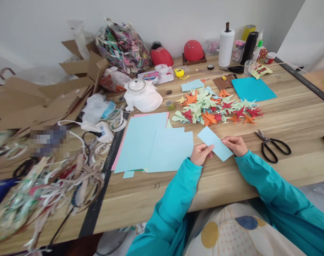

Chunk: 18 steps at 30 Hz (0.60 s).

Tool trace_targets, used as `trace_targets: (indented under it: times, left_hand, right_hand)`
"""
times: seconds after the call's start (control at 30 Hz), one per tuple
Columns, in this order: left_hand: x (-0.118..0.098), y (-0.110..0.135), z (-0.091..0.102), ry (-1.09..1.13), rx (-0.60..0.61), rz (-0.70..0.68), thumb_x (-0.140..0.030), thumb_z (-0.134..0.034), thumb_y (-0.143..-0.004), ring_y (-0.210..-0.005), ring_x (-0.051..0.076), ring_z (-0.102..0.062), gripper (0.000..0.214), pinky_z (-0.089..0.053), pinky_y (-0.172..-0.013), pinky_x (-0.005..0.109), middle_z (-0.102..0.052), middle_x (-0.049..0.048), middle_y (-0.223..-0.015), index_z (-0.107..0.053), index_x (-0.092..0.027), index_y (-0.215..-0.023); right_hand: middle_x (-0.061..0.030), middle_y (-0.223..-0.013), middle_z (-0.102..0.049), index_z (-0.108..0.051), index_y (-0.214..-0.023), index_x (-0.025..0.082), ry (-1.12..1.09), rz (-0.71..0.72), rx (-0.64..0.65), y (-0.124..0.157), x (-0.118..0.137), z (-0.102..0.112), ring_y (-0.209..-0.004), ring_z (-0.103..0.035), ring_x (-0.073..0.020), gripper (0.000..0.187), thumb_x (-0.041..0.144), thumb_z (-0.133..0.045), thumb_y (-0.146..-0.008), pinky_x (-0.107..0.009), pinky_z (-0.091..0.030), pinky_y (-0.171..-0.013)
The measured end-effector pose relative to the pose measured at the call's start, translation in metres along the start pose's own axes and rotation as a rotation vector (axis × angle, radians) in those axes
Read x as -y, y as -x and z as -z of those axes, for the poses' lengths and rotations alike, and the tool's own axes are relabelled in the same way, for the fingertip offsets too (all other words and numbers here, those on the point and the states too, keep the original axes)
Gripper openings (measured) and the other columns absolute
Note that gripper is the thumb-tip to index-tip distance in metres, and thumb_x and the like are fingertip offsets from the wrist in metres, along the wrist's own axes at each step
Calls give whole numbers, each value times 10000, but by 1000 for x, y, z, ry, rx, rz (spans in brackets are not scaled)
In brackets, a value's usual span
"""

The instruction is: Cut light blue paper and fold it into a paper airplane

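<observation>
A small light blue paper rectangle (214,143) is held just above the wooden table (297,113) by both hands. My left hand (200,153) pinches its lower left edge, fingers closed. My right hand (235,145) pinches its right edge, fingers closed too. Both arms wear teal sleeves. To the left lies a stack of light blue and pink paper sheets (151,144). Behind the held piece is a pile of folded paper shapes (217,108) in green, orange and red.
Black scissors (272,145) lie right of my hands. A teal sheet (252,89) lies at the back right, near a paper towel roll (226,46) and bottles. Cardboard (44,99), tape rolls, a glue gun (98,128) and paper strips (44,192) crowd the left side.
</observation>
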State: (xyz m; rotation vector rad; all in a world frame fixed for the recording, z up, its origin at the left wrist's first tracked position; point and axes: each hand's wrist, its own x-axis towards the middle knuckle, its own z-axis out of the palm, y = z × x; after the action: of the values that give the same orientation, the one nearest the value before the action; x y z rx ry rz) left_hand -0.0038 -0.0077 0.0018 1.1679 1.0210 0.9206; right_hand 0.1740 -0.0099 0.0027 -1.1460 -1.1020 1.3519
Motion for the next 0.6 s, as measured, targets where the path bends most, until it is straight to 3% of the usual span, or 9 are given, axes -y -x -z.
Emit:
trace_targets:
  times: [0.23, 0.4, 0.6]
  left_hand:
    - [-1, -2, -5, 174, -33, -20, -454, -729, -616, -437, 86, -517, 392, -389, -375, 199, -560, -41, -546, -567, -149, -801]
    - [-3, 0, -10, 121, -15, 4, -474, -764, -539, -389, 63, -465, 583, -367, -344, 196, -549, -57, -574, -545, -136, -961]
    - [-5, 4, -11, 97, 5, 36, -487, -735, -576, -402, 66, -467, 639, -372, -373, 204, -536, -60, -569, -536, -120, -1060]
  right_hand:
    - [-15, -625, -673, -695, -631, 180, -16, 91, 133, 2, -1, -9, -565, -588, -126, 219, 378, -775, -584, -266, -489, -558]
    - [-10, -636, -673, -690, -637, 182, -36, 112, 221, 5, -3, -12, -574, -601, -123, 186, 326, -789, -573, -253, -498, -552]
    - [-14, -635, -677, -683, -629, 172, -28, 100, 261, 5, -1, -12, -592, -619, -132, 207, 340, -789, -570, -260, -514, -580]
